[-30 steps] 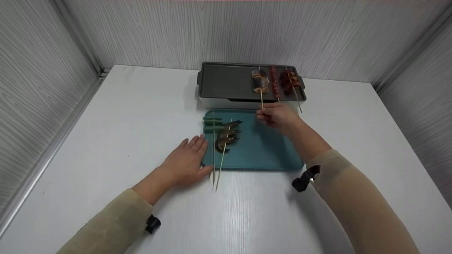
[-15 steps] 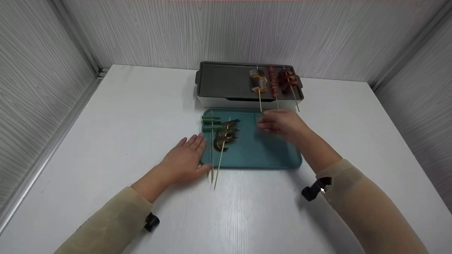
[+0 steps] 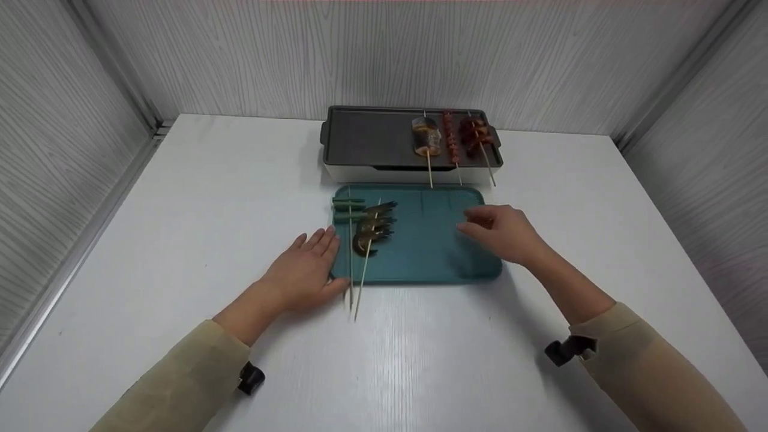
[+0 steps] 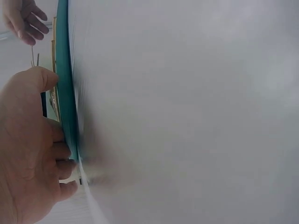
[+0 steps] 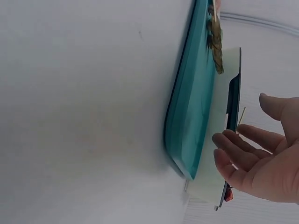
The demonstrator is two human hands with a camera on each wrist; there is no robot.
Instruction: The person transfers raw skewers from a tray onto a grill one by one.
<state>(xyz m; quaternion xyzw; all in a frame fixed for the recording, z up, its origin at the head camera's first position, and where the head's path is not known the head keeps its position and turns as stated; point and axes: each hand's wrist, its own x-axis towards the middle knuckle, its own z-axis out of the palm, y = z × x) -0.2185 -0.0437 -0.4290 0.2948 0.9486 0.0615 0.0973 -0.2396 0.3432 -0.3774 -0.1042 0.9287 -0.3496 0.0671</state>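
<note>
My left hand (image 3: 303, 273) rests at the left edge of a teal tray (image 3: 444, 264), its fingers straight and touching the rim. In the left wrist view its thumb (image 4: 44, 79) lies at the tray's edge. On the tray's left side lie a shrimp skewer (image 3: 375, 228) and a skewer of green pieces (image 3: 348, 204), their sticks overhanging the front rim beside my left thumb. My right hand (image 3: 504, 234) hovers over the tray's right side, holding nothing. Its fingers (image 5: 240, 156) are spread and relaxed in the right wrist view.
Behind the tray stands a dark-topped grill (image 3: 372, 138). On its right half lie a skewer of thick browned slices (image 3: 426, 138), a thin red-beaded skewer (image 3: 450, 138) and a dark red skewer (image 3: 474, 135). Wood-grain panels (image 3: 384, 54) enclose the white table (image 3: 240, 168).
My right hand has let go of the browned-slice skewer's stick on the grill and drawn back right and toward me. My left hand stays at the tray's edge.
</note>
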